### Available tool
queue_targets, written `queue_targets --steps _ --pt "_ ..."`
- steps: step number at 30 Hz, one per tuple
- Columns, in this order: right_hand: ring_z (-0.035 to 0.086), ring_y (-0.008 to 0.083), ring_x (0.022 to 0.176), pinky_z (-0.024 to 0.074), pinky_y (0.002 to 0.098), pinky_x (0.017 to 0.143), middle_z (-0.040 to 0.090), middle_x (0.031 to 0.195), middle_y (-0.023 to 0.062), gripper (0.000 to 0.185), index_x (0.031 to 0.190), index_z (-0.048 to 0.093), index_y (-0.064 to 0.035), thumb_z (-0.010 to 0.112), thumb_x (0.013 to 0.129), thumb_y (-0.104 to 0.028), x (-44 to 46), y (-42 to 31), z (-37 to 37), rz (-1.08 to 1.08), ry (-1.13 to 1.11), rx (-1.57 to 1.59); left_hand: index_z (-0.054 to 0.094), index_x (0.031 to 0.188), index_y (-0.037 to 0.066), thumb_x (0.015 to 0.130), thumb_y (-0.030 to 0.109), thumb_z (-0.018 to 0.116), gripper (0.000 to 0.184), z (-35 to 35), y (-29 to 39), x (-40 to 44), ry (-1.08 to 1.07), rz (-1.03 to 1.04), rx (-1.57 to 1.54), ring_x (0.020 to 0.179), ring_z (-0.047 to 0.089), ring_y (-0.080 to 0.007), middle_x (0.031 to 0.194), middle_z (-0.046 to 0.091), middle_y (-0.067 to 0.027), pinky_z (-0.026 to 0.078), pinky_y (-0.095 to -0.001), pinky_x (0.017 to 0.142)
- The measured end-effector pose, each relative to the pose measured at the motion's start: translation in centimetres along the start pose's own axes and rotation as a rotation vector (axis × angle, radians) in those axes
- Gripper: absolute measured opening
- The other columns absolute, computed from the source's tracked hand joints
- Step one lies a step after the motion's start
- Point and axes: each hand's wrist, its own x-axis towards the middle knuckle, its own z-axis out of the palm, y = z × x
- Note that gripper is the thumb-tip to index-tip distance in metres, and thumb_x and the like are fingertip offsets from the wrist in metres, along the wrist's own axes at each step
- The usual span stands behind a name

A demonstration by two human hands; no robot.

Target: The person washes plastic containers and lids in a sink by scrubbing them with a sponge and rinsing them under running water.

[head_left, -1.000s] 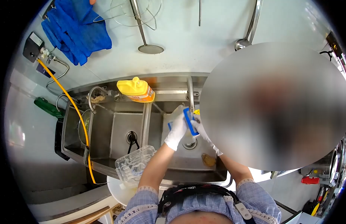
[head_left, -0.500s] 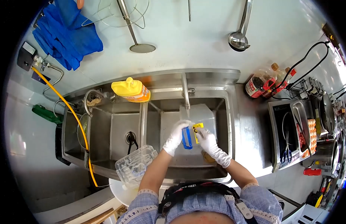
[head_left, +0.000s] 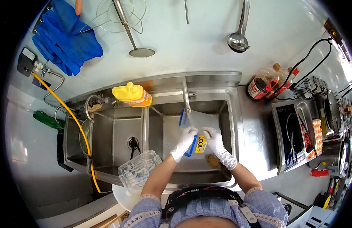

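Both my hands wear white gloves and are over the right sink basin [head_left: 155, 133]. My left hand [head_left: 184, 141] is closed on a clear plastic container [head_left: 206, 118] with blue strips along its edges. One blue strip [head_left: 181, 117] shows beyond the fingers, another [head_left: 191, 147] beside them. A yellow label [head_left: 200, 144] reading "100+" faces up between the hands. My right hand [head_left: 214, 141] pinches at the container close to the label's upper right; its exact grip is partly hidden. Above them is the faucet [head_left: 186, 97]. A brownish sponge-like item [head_left: 212, 160] lies in the basin.
A yellow jug [head_left: 132, 95] stands behind the basin divider. A clear plastic tray [head_left: 139, 169] rests at the left basin's front edge. A yellow hose [head_left: 75, 117] crosses the far left. Bottles [head_left: 257, 88], a black-topped appliance [head_left: 286, 117] and eggs [head_left: 317, 133] are right.
The container has turned, so the yellow label faces up more fully and a blue strip shows near the faucet. The hands have moved slightly down, and the sponge-like item is more exposed.
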Motion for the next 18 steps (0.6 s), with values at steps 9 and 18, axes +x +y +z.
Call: queue_targets --steps 9,18 --pt "0.065 0.0213 0.073 0.0497 0.0298 0.068 0.066 0.079 0.016 0.024 0.096 0.064 0.0023 0.06 0.083 -0.018 1.4 -1.6 2.5 0.352 -0.226 0.222 0.057 0.091 0.002 0.087 0.008 0.051 0.009 -0.5 -2.5 -5.3 -0.049 0.198 0.097 0.077 0.051 -0.0064 0.081 0.058 0.0015 0.043 -0.0232 0.071" --pt "0.065 0.0338 0.074 0.0507 0.0374 0.069 0.064 0.073 0.0215 0.033 0.081 0.067 -0.001 0.066 0.071 -0.032 -0.9 -2.4 2.0 0.557 -0.448 -0.03 0.057 0.108 0.0 0.092 0.021 0.049 0.027 -2.7 -3.6 -8.8 -0.339 0.018 0.021 0.093 0.054 -0.01 0.098 0.061 -0.005 0.044 -0.0264 0.084"
